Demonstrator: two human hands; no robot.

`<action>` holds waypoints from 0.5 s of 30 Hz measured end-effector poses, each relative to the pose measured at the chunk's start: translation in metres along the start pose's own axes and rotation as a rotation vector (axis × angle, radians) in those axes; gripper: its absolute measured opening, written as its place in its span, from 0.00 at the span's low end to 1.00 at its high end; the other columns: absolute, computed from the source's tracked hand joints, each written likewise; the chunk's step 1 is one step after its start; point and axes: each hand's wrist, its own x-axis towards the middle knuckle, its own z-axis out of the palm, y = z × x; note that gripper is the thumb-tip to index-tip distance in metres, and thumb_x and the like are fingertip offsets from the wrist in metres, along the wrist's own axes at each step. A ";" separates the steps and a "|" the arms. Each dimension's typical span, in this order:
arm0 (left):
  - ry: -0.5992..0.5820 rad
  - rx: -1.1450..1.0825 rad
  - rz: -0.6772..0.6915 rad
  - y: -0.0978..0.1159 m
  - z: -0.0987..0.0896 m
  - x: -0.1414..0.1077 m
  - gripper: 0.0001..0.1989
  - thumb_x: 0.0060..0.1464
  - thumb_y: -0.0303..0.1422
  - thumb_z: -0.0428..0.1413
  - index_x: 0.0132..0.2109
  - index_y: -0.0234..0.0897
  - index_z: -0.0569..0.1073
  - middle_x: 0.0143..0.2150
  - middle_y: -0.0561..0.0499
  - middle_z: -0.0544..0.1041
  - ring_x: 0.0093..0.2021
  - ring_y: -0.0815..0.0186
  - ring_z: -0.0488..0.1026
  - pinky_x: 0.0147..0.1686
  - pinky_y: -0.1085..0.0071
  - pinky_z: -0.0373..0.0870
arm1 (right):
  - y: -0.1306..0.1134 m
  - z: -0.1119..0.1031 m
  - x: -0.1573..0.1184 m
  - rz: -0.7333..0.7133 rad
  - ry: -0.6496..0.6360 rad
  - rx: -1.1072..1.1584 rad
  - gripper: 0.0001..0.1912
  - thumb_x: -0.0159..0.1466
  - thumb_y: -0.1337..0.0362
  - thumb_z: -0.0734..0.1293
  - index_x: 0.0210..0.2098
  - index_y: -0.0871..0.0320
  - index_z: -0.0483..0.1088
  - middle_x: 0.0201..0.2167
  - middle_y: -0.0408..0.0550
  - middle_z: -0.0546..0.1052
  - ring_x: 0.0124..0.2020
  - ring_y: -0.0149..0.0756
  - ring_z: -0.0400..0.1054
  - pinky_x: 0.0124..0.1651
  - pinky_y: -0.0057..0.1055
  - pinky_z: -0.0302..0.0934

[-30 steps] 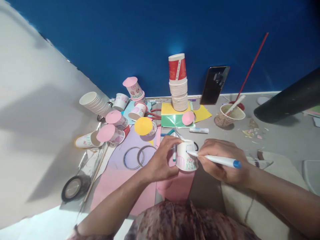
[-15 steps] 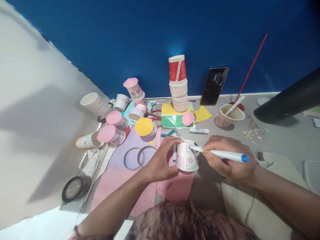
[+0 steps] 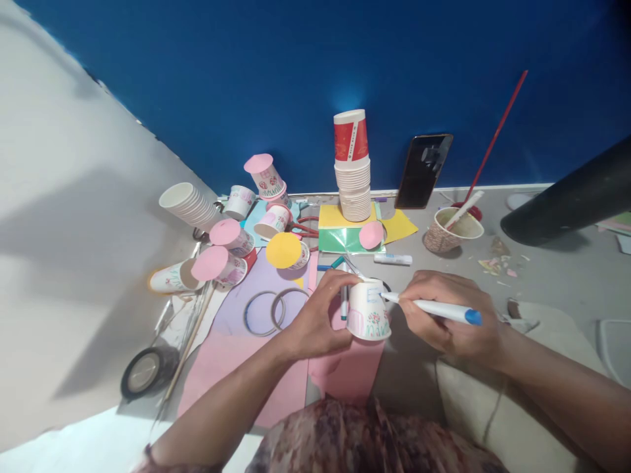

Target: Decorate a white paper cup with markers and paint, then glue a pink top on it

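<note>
An upside-down white paper cup [image 3: 367, 318] bears drawn flowers, green grass strokes, a pink shape and blue lines near its upper end. My left hand [image 3: 320, 315] grips it from the left, thumb low and fingers at the top. In my right hand [image 3: 451, 312] is a white marker [image 3: 434, 307] with a blue end, its tip at the blue lines on the cup's right side. Pink paper [image 3: 345, 371] lies beneath the cup. Just left of the cup is another marker [image 3: 344, 303], partly behind my left fingers.
Decorated cups with pink discs [image 3: 227, 233] and a yellow disc [image 3: 283, 250] stand at left, near tape rings [image 3: 259, 313] and black tape [image 3: 142, 373]. Behind are stacked cups [image 3: 353, 177], a phone [image 3: 424, 171] and scissors [image 3: 308, 226]. A brush cup [image 3: 438, 236] stands right.
The marker tip has moved slightly right and down, and its blue end has shifted left. More blue lines show on the cup, which is tilted a little differently.
</note>
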 end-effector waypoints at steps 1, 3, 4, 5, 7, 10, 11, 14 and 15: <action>-0.002 -0.001 0.000 0.000 0.000 0.000 0.45 0.38 0.16 0.62 0.64 0.48 0.68 0.62 0.44 0.70 0.63 0.49 0.70 0.65 0.48 0.69 | 0.000 -0.001 0.000 0.005 0.005 0.004 0.08 0.69 0.70 0.65 0.34 0.52 0.71 0.23 0.40 0.76 0.22 0.32 0.71 0.27 0.30 0.66; -0.001 -0.004 -0.001 0.000 -0.001 0.001 0.45 0.38 0.15 0.62 0.64 0.48 0.68 0.62 0.45 0.70 0.64 0.49 0.70 0.66 0.48 0.69 | -0.002 -0.002 0.001 0.029 0.013 0.013 0.09 0.69 0.70 0.65 0.33 0.53 0.71 0.23 0.40 0.77 0.21 0.31 0.70 0.26 0.30 0.66; 0.001 -0.005 -0.003 0.001 -0.001 0.001 0.45 0.38 0.15 0.62 0.64 0.48 0.68 0.62 0.45 0.70 0.64 0.49 0.70 0.65 0.48 0.69 | -0.002 -0.003 0.002 0.045 0.020 0.017 0.09 0.69 0.71 0.65 0.32 0.53 0.71 0.22 0.40 0.76 0.20 0.31 0.70 0.26 0.30 0.66; 0.005 -0.005 -0.007 0.001 -0.001 0.001 0.44 0.38 0.16 0.62 0.64 0.48 0.68 0.61 0.45 0.70 0.63 0.49 0.70 0.65 0.49 0.69 | -0.003 -0.003 0.003 0.062 0.027 0.024 0.10 0.69 0.71 0.65 0.32 0.53 0.71 0.22 0.40 0.76 0.19 0.31 0.69 0.25 0.30 0.66; 0.007 -0.002 -0.013 0.001 -0.001 0.002 0.44 0.38 0.16 0.61 0.63 0.48 0.68 0.61 0.45 0.70 0.63 0.50 0.70 0.64 0.50 0.70 | -0.005 -0.004 0.004 0.085 0.034 0.044 0.09 0.68 0.71 0.65 0.33 0.53 0.71 0.22 0.40 0.77 0.19 0.31 0.69 0.24 0.30 0.65; 0.005 0.006 -0.003 0.001 0.000 0.002 0.44 0.38 0.15 0.61 0.64 0.48 0.68 0.61 0.45 0.70 0.62 0.50 0.70 0.64 0.51 0.70 | -0.005 -0.003 0.005 0.057 0.021 0.057 0.08 0.68 0.71 0.66 0.34 0.53 0.72 0.24 0.41 0.78 0.21 0.31 0.72 0.26 0.28 0.66; 0.006 0.007 0.001 0.001 0.000 0.002 0.44 0.38 0.15 0.61 0.64 0.48 0.68 0.61 0.45 0.70 0.63 0.50 0.70 0.64 0.51 0.70 | -0.005 -0.002 0.005 0.036 0.018 0.054 0.07 0.68 0.71 0.66 0.35 0.54 0.73 0.24 0.41 0.78 0.23 0.31 0.73 0.27 0.28 0.67; 0.013 0.004 0.001 0.001 0.001 0.001 0.44 0.38 0.16 0.61 0.64 0.48 0.68 0.61 0.45 0.70 0.63 0.50 0.70 0.64 0.51 0.70 | -0.005 0.001 0.005 -0.025 0.008 0.031 0.07 0.68 0.72 0.66 0.37 0.54 0.73 0.24 0.42 0.78 0.24 0.32 0.74 0.29 0.28 0.67; 0.013 0.002 0.000 0.001 0.001 0.001 0.44 0.38 0.16 0.61 0.64 0.48 0.68 0.61 0.45 0.70 0.63 0.50 0.70 0.64 0.51 0.70 | -0.004 0.002 0.004 -0.034 0.008 0.024 0.07 0.69 0.71 0.65 0.37 0.54 0.73 0.24 0.42 0.78 0.23 0.32 0.73 0.29 0.28 0.67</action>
